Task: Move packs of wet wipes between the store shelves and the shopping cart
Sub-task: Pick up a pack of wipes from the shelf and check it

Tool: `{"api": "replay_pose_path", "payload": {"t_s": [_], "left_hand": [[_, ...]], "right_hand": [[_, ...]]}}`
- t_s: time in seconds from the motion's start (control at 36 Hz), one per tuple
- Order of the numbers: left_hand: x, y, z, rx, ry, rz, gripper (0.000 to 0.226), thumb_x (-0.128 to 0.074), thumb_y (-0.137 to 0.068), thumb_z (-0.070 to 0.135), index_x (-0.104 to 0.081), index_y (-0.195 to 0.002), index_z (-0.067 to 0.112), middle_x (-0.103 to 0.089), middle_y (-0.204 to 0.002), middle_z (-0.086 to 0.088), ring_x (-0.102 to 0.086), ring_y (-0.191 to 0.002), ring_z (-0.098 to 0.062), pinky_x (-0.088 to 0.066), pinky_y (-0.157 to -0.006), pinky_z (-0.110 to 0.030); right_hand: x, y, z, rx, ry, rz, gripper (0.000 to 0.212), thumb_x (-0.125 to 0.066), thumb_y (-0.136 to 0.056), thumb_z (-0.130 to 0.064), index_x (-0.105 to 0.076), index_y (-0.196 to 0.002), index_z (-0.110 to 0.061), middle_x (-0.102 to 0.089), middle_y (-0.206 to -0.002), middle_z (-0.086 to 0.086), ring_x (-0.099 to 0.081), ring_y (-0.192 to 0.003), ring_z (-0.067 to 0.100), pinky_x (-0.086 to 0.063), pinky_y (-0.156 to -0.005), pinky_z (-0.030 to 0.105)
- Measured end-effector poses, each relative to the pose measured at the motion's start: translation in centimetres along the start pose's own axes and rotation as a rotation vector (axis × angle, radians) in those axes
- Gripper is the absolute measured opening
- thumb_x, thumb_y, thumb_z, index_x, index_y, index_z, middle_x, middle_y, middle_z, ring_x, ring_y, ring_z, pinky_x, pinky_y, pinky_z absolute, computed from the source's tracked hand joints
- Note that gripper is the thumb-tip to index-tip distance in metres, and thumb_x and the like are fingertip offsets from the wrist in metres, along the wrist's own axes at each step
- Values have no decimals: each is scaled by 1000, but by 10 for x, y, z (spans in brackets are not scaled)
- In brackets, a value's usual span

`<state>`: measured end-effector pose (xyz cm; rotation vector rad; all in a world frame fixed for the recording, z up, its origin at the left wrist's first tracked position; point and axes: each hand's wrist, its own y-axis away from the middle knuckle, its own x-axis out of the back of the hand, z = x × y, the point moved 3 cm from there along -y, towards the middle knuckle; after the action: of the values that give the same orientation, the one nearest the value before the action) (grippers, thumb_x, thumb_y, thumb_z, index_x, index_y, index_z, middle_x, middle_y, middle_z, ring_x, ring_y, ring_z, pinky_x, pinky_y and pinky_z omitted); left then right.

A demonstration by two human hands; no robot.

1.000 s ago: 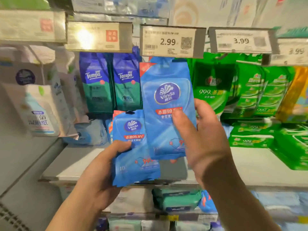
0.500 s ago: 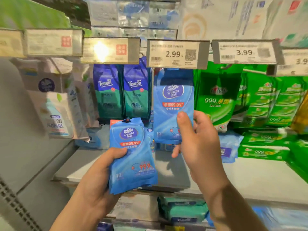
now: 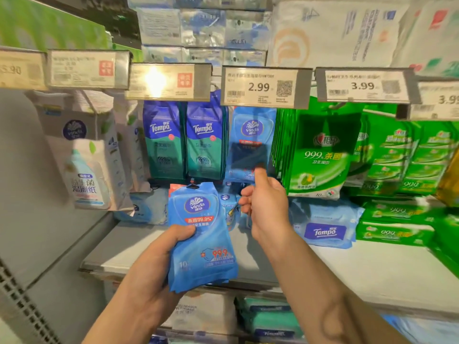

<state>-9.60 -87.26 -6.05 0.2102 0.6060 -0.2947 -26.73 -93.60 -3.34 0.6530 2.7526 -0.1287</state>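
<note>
My left hand (image 3: 159,264) grips a small stack of blue Vinda wet wipe packs (image 3: 202,234) in front of the shelf edge, thumb across the front. Another blue Vinda pack (image 3: 250,142) hangs on the peg under the 2.99 price tag (image 3: 265,86). My right hand (image 3: 268,204) is just below that pack. Its raised thumb reaches the pack's lower right corner, and its fingers are loosely curled beneath with nothing in them. The shopping cart is out of view.
Blue-green Tempo packs (image 3: 186,142) hang to the left of the Vinda peg, green 999 packs (image 3: 320,155) to the right. A flat Tempo pack (image 3: 323,229) and green packs (image 3: 395,229) lie on the grey shelf (image 3: 372,269). White Vinda bags (image 3: 84,155) hang far left.
My right hand carried its Vinda pack up and back to the peg under the 2.99 tag and slid down off it. My left hand kept its stack, drifting slightly lower.
</note>
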Motion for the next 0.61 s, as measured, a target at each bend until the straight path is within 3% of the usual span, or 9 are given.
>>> {"api": "replay_pose_path", "payload": {"t_s": [0.03, 0.17, 0.31, 0.39, 0.47, 0.56, 0.61], "left_hand": [[1, -1, -2, 1, 4, 6, 83, -84, -29, 14, -76, -111, 3, -76, -95, -23, -75, -70, -37, -59, -50, -41], [5, -4, -10, 35, -1, 40, 84, -80, -41, 24, -70, -123, 7, -74, -111, -24, -75, -84, -41, -64, -64, -50], [-4, -9, -4, 31, 3, 38, 91, -89, -13, 15, -76, -103, 6, -75, -101, -25, -75, -77, -39, -61, -71, -50], [-1, -5, -7, 17, -12, 52, 67, -80, -50, 18, -73, -116, 5, -73, -113, -24, -74, -90, -42, -59, -80, -55], [4, 1, -14, -17, -68, 50, 59, -76, -74, 27, -68, -130, 11, -70, -126, -21, -68, -112, -45, -49, -101, -64], [2, 4, -15, -51, -82, 74, 56, -74, -78, 37, -69, -128, 12, -71, -124, -20, -68, -112, -44, -57, -92, -57], [-3, 5, -15, -57, -78, 73, 54, -73, -83, 38, -67, -130, 11, -70, -125, -20, -69, -112, -43, -61, -84, -51]], "right_hand": [[-1, -3, 1, 4, -2, 21, 28, -52, -103, -37, -50, -92, -11, -56, -59, 4, -47, -40, 13, -32, -38, 23], [1, -10, 4, -21, -19, 47, 29, -55, -101, -37, -50, -97, -9, -54, -60, 5, -45, -40, 14, -34, -39, 22], [11, 9, 18, -242, 78, -127, 38, -58, -98, -51, -52, -98, -13, -53, -60, 2, -48, -43, 16, -38, -43, 24], [23, 39, 19, -340, 261, -375, 50, -53, -95, -63, -57, -88, -14, -54, -55, 2, -47, -43, 17, -34, -49, 24], [32, 69, 13, -253, 467, -649, 55, -60, -90, -63, -64, -95, -8, -62, -63, 1, -47, -43, 14, -30, -39, 22], [37, 80, 6, -137, 591, -720, 22, -66, -96, -43, -68, -102, -22, -74, -81, -7, -51, -50, 12, -34, -38, 22], [40, 79, 4, -117, 602, -708, 14, -64, -98, -37, -67, -103, -24, -75, -84, -10, -54, -51, 13, -34, -39, 23]]}}
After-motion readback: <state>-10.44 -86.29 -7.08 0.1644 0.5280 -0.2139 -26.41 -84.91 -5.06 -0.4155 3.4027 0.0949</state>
